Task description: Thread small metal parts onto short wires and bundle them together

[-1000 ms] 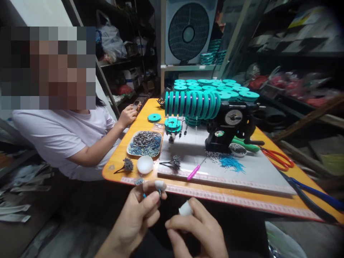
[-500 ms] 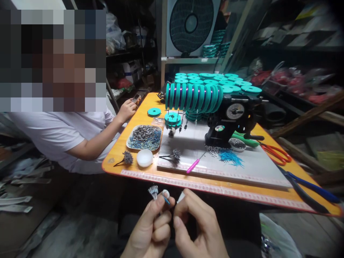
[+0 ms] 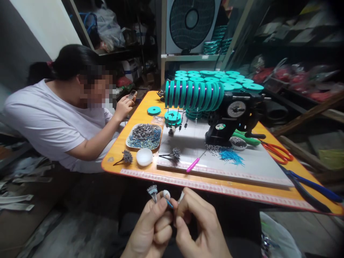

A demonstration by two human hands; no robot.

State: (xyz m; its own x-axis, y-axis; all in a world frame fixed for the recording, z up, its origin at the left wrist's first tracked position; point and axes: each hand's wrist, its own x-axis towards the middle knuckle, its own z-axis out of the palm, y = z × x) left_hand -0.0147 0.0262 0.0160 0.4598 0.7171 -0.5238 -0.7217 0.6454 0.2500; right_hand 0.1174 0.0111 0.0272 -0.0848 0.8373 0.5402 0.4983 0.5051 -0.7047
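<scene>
My left hand (image 3: 150, 227) is closed below the table's front edge, gripping a small fanned bundle of thin metal wires (image 3: 152, 192) that sticks up past the thumb. Between its fingertips shows a slim blue piece (image 3: 169, 203); a white wrap (image 3: 166, 194) covers one fingertip. Close beside it, my right hand (image 3: 201, 224) has its fingers curled into a pinch, with another white wrap (image 3: 181, 196) at the index finger. Whatever the right fingers hold is too small to make out. The two hands nearly touch around the blue piece.
On the orange table (image 3: 114, 154) stand a tray (image 3: 129, 146) of grey weights and blue pieces, a white cup (image 3: 144, 157), a pink-handled hook tool (image 3: 193, 165), a black machine (image 3: 223, 129) with teal spools (image 3: 193, 95), and blue-handled pliers (image 3: 314, 184). A person (image 3: 61, 118) sits left, holding a phone.
My right hand's fingertips have come closer to the blue piece at my left fingertips. The person's head and phone have shifted slightly.
</scene>
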